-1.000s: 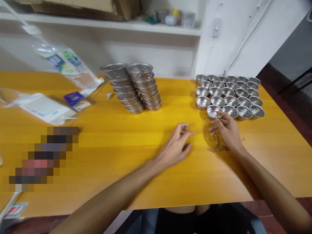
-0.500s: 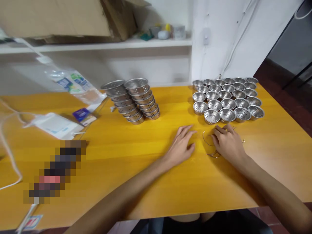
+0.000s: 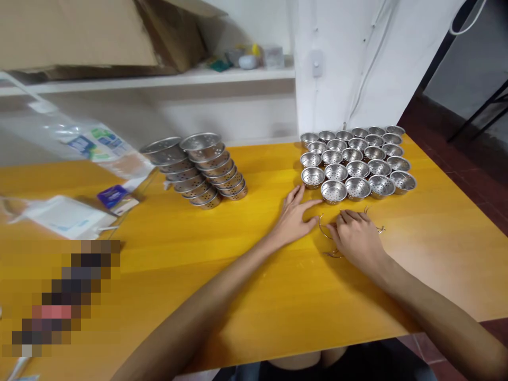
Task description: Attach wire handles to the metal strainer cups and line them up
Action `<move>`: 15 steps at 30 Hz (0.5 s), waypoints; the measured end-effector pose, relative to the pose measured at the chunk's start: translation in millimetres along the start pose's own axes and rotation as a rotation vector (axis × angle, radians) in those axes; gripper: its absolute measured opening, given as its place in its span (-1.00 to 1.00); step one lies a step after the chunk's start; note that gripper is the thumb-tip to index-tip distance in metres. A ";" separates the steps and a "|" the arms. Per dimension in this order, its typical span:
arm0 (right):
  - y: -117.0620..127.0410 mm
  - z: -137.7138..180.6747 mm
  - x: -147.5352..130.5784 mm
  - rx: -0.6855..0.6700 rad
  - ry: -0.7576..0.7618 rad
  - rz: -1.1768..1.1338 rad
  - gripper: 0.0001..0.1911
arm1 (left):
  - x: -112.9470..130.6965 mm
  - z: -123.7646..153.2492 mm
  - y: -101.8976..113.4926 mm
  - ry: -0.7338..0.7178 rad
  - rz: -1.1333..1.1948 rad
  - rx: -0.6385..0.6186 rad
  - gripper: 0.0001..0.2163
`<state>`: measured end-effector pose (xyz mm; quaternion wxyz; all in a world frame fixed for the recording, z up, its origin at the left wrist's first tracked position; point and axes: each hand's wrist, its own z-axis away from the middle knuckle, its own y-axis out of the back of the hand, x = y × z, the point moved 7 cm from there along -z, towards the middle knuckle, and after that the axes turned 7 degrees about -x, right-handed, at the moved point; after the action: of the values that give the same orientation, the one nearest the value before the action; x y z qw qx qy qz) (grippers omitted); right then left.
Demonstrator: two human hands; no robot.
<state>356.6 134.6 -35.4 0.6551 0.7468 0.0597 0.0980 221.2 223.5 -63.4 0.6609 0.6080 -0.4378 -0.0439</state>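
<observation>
"Covering part of the wires [image 3: 335, 255], the right hand [image 3: 357, 235] has its fingers curled downward. Has it got one?"

"I can't tell; its fingertips are hidden behind the knuckles. Wire ends show on either side of it, low over the table [image 3: 254, 307]."

"How best to take one?"

"Pinch a single wire near its end, I'd say, and lift slowly. They look tangled, so a quick tug could drag others along."

"And the left hand [image 3: 296, 219]?"

"Fingers spread, nothing seen in it. The tips are right by the cups [image 3: 357, 188]; whether they touch, I can't say. I'd use that hand to pin the other wires, clear of the cups, so no knock shifts the rows."

"What's farther out?"

"The cups stand in close rows, mouths up, just beyond the wires. Well to their left, two tall stacks [image 3: 216, 169] lean; an arm swung that way could topple them."
</observation>
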 end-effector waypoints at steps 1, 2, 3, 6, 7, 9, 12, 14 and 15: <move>1.6 0.7 -2.6 -0.001 0.020 -0.021 -0.63 | -0.1 0.1 0.0 -0.004 -0.001 -0.004 -0.54; 3.6 1.3 -5.0 0.000 0.037 -0.038 -0.62 | -0.4 0.1 0.2 -0.003 0.000 -0.007 -0.55; 6.0 1.7 -6.8 0.003 0.050 -0.049 -0.62 | -0.7 0.1 0.7 0.002 0.001 -0.008 -0.55; 14.5 1.0 -2.7 0.047 0.023 -0.051 -0.60 | -0.6 0.0 1.8 0.010 0.007 -0.005 -0.56; 16.9 0.2 1.4 0.068 0.001 -0.049 -0.59 | -0.5 0.0 2.1 0.011 0.010 -0.002 -0.57; 18.8 -2.2 10.0 0.095 -0.028 -0.053 -0.59 | -0.2 0.0 2.5 0.013 0.016 0.004 -0.57; 13.2 -7.6 17.1 0.069 -0.015 -0.076 -0.62 | 0.0 -0.4 2.5 0.010 0.019 0.000 -0.58; 7.1 -11.0 17.4 0.036 0.015 -0.101 -0.70 | -0.3 -0.8 2.1 0.007 0.021 -0.006 -0.60; 4.5 -12.2 17.0 0.026 0.028 -0.115 -0.74 | -0.6 -1.0 1.9 0.007 0.024 -0.005 -0.62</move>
<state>370.2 149.5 -28.2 0.6489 0.7491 0.1131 0.0701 220.5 225.1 -62.0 0.6644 0.6011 -0.4428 -0.0348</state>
